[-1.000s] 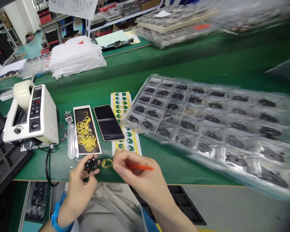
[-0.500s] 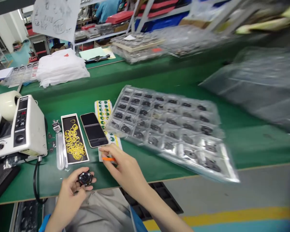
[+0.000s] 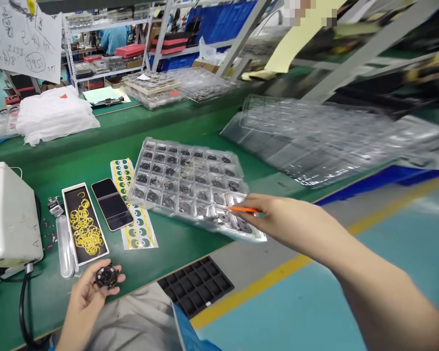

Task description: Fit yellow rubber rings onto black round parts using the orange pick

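My left hand (image 3: 86,292) is closed around a small round black part (image 3: 106,277), which looks like a watch movement, near the bench's front edge. My right hand (image 3: 267,209) reaches over the near right corner of a clear compartment tray (image 3: 201,214). It grips a slim orange tool (image 3: 245,209) like a pair of tweezers, its tip over a tray pocket. Dark round parts fill many of the pockets. Closest to my left hand lies a white box (image 3: 108,254) holding yellow rings (image 3: 84,229).
A phone (image 3: 111,204) overlaps a sticker sheet (image 3: 141,229). Left stand a white tape dispenser (image 3: 18,219) and a clear plastic case (image 3: 64,248). More clear trays (image 3: 314,131) lie at right. Below the bench edge is a black compartment tray (image 3: 197,285).
My right hand has moved right, from beside the phone to the tray's near right corner, with the orange tool. My left hand still holds the round part. The view has swung right.
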A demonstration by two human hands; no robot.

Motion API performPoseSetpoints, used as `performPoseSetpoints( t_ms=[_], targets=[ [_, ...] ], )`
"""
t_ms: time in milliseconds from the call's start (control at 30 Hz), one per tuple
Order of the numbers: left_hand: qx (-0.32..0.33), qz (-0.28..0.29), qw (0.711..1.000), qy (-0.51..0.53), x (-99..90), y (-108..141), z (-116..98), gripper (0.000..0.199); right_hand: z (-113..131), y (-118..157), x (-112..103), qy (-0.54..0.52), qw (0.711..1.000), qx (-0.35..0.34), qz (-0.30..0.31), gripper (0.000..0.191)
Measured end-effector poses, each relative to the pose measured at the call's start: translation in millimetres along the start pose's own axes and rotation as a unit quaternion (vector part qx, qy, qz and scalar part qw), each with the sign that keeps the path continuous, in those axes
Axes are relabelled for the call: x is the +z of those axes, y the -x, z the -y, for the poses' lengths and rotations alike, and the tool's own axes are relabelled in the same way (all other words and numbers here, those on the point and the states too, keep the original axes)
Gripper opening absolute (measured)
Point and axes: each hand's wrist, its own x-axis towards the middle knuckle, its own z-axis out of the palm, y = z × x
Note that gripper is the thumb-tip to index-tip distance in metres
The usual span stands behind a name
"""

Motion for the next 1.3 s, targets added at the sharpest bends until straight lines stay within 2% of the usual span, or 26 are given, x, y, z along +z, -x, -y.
performPoseSetpoints(
  t_ms=[100,167,233,333,433,500,567,633,733,800,900,1000,1067,1133,1233,1300],
  targets=[
    [-0.001,0.004,1.0,-0.014,-2.5,0,2,0.035,6,9,1,-0.008,0.998,-0.013,0.064,0.075],
    [-0.006,0.018,1.0,-0.022,-5.3,-1,4,0.034,10,10,3,-0.007,0.995,-0.002,0.099,0.066],
    [-0.01,0.029,0.999,-0.024,-8.0,-1,4,0.033,11,7,5,-0.011,0.993,0.013,0.119,0.067],
    [-0.011,0.039,0.999,-0.011,-8.8,-1,4,0.037,6,2,9,-0.032,0.992,0.023,0.117,0.074],
    [-0.003,0.049,0.999,0.011,-2.3,0,4,0.044,9,1,9,-0.049,0.993,0.035,0.101,0.069],
    [0.006,0.066,0.998,0.018,6.5,1,4,0.042,25,4,8,-0.081,0.992,0.046,0.086,0.061],
    [0.014,0.097,0.995,0.008,17.6,1,1,0.033,54,8,8,-0.176,0.98,0.063,0.062,0.049],
    [0.022,0.121,0.992,-0.017,28.9,0,-4,0.024,94,12,10,-0.34,0.935,0.069,0.077,0.039],
    [0.056,0.12,0.99,-0.041,41.3,-1,-13,0.019,151,15,22,-0.535,0.836,0.055,0.109,0.039],
    [0.081,0.101,0.991,-0.044,44.9,-1,-17,0.018,178,16,32,-0.62,0.773,0.059,0.122,0.039],
    [0.095,0.05,0.992,-0.059,44.9,1,-18,0.014,200,17,48,-0.695,0.702,0.084,0.131,0.037],
    [0.105,-0.015,0.99,-0.091,42.8,3,-17,0.009,208,19,57,-0.715,0.669,0.112,0.17,0.038],
    [0.105,-0.045,0.987,-0.11,41.9,3,-18,0.008,210,22,60,-0.71,0.666,0.132,0.184,0.038],
    [0.093,-0.062,0.987,-0.115,41.7,2,-19,0.008,211,25,60,-0.695,0.682,0.146,0.177,0.038],
    [0.056,-0.076,0.991,-0.092,41.8,0,-23,0.011,206,27,57,-0.654,0.73,0.121,0.158,0.03],
    [0.031,-0.077,0.994,-0.069,42.1,-2,-25,0.013,200,27,52,-0.626,0.768,0.068,0.115,0.016]
  ],
)
